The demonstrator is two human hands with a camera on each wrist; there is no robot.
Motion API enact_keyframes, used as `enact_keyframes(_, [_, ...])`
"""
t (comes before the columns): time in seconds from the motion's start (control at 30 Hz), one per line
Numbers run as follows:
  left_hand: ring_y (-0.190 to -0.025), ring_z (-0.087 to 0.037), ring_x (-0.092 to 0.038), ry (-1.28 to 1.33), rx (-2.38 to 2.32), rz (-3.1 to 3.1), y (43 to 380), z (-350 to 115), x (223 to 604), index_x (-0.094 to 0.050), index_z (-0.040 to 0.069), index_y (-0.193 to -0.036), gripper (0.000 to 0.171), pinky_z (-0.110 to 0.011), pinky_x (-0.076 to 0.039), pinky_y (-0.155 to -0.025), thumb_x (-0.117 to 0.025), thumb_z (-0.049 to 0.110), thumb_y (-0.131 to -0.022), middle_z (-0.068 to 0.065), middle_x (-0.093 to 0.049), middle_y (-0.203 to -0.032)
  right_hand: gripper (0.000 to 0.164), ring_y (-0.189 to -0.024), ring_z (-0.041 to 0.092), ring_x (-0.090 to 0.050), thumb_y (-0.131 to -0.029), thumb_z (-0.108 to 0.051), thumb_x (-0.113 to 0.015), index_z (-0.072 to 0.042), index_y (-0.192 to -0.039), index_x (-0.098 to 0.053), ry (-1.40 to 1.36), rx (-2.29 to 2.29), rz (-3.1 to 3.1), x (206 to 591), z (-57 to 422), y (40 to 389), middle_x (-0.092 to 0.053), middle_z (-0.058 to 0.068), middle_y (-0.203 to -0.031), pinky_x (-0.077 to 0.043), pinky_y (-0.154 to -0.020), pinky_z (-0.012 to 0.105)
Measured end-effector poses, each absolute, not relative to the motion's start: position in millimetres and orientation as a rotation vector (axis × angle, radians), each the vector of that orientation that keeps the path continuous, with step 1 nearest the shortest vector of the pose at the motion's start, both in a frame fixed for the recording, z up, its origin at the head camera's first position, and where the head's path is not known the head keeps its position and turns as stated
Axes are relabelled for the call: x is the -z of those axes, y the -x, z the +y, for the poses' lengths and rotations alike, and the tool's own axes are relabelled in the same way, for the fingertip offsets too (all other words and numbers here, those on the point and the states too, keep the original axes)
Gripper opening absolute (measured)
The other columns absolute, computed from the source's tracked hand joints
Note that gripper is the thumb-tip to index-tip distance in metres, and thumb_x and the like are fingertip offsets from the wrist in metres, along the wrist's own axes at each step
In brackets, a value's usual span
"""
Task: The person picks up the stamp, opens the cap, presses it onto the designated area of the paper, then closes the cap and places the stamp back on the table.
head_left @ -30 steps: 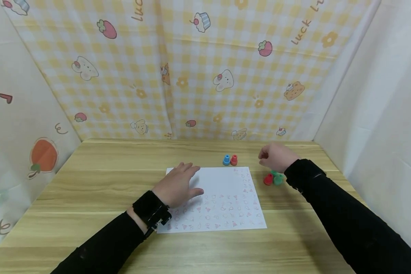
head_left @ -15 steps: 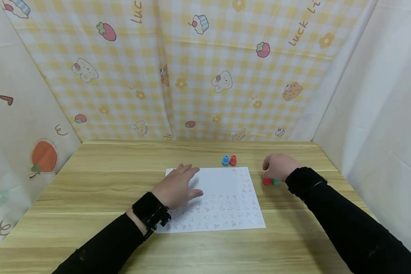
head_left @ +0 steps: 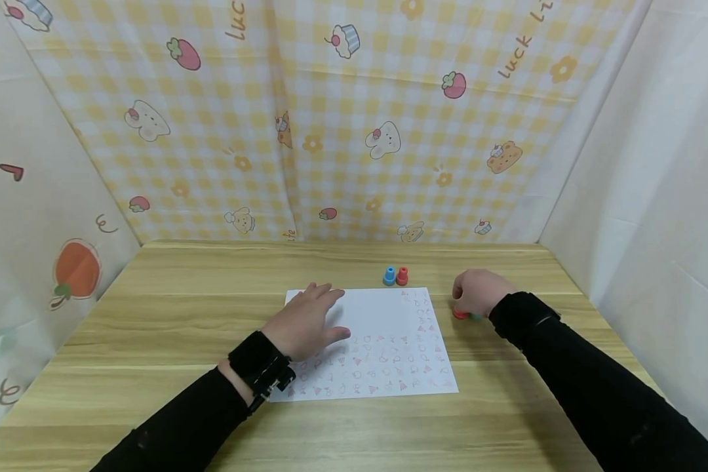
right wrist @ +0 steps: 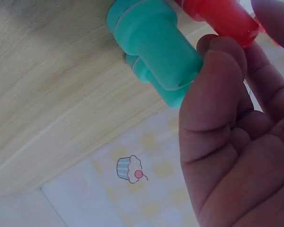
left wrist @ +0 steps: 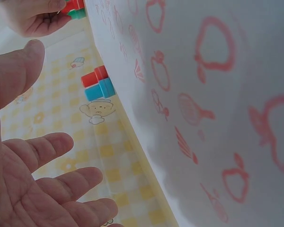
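Note:
My right hand (head_left: 482,292) is lowered over a small cluster of stamps right of the paper. In the right wrist view its fingertips pinch the top of a red stamp (right wrist: 227,21). Beside that one stand two green stamps (right wrist: 156,45), mostly hidden by the hand in the head view. My left hand (head_left: 307,322) holds nothing; its fingers are spread over the left part of a white sheet of paper (head_left: 377,311). Rows of small red prints, such as apples, rackets and shuttlecocks, run along the paper's lower half and right edge.
A blue stamp (head_left: 389,276) and another red stamp (head_left: 402,276) stand side by side just behind the paper. All lie on a wood-grain table (head_left: 200,288). A yellow checked cloth (head_left: 212,131) hangs at the back, with white cloths at both sides.
My right hand has come down and slightly right onto the red and green stamps, covering most of them. The left hand stays over the paper.

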State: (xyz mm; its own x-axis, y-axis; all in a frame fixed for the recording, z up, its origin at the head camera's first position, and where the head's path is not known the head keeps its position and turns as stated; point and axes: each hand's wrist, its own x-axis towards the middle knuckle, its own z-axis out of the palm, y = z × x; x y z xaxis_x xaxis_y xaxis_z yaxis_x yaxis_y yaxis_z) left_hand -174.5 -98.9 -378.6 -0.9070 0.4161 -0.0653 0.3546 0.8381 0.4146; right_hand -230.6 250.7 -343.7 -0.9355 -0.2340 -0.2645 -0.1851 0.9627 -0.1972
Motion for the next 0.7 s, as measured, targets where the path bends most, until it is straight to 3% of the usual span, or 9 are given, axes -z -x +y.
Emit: enact_keyframes(0.7, [-0.159, -0.049, -0.025, -0.602, -0.626, 2.859, 174.0, -97.2, 379.4, -0.045, 0.011, -0.159, 0.076, -0.062, -0.021, -0.129, -0.072, 0.047, -0.099, -0.023, -0.036, -0.168, 0.01, -0.08, 0.022, -0.061, -0.089, -0.009, -0.076, -0.004, -0.098, -0.074, 0.316, 0.267, 2.839, 341.5, 246.3, 230.3, -0.072, 0.009, -0.097, -0.052, -0.076, 0.036])
